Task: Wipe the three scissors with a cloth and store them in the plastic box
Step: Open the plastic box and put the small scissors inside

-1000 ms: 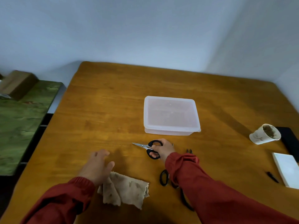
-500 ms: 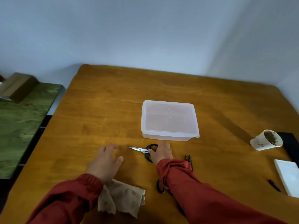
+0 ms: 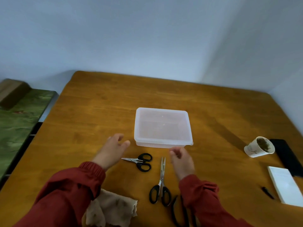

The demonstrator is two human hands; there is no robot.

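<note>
Third scissors (image 3: 173, 212), near edge of surface: only black handle loops show. Rest hidden by right sleeve (image 3: 201, 199) and cut off at frame bottom.
Cloth (image 3: 113, 208): one side under left sleeve (image 3: 65, 194), bottom cropped.
Right hand (image 3: 181, 161): fingertips motion-blurred.
White slab (image 3: 285, 185), right edge: cropped.
Small black item (image 3: 267, 192) beside it: too small to identify.

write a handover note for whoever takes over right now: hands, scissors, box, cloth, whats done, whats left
Left hand: open, empty, near the plastic box.
Right hand: loosely curled, empty, at the box's front edge.
Box: lid on, nothing stored.
Small scissors and medium scissors lie on the table between the hands; third scissors partly under the right sleeve.
Cloth: by the left sleeve.
Done: cannot tell if any are wiped.
Left: open box, wipe, store all three.
</note>
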